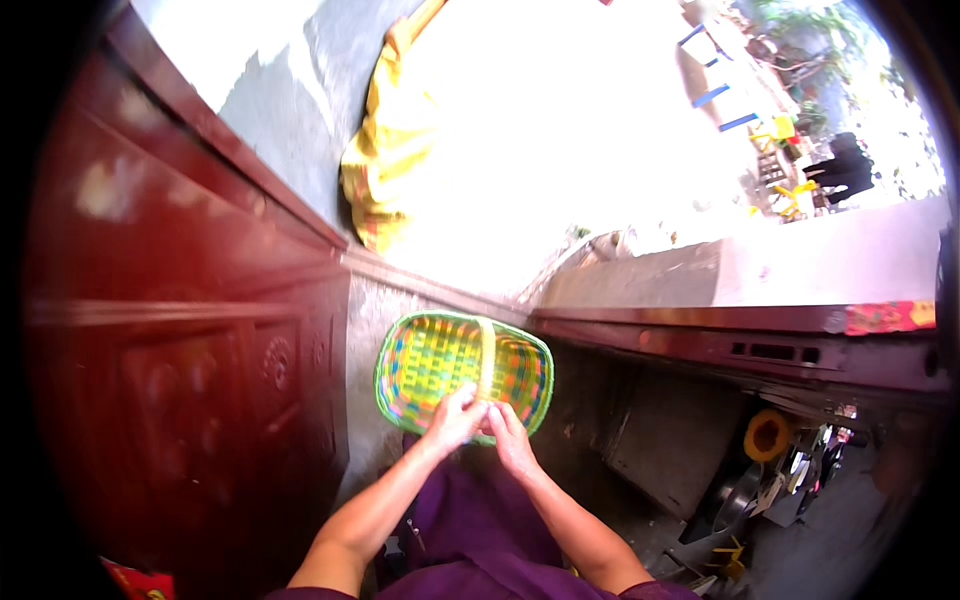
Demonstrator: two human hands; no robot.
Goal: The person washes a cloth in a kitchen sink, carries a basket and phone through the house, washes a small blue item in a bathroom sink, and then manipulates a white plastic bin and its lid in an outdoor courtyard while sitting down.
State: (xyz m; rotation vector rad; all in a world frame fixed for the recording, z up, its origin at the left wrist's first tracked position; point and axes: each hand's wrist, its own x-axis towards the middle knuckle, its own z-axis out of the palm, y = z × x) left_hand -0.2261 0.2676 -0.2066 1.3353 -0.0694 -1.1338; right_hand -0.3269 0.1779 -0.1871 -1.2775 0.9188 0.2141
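Note:
In the head view, a woven basket (pixel 442 360) of green, yellow, orange and blue strips is in front of my body at the doorway. Its pale yellow handle (pixel 487 352) arches over the middle, and no contents can be made out. My left hand (pixel 456 417) is at the near end of the handle with its fingers bent inward. Close beside it, my right hand (pixel 510 435) has its thumb and fingertips together at the near rim. The fingers of both hands meet there, and blur hides exactly what each one grips.
A dark red panelled door (pixel 187 352) stands at the left. A door sill (pixel 427 287) crosses ahead, with a yellow sheet (pixel 382 172) on the bright ground beyond. At the right are a red door frame (pixel 675 337), a dark table (pixel 675 442) and a yellow stool (pixel 727 559).

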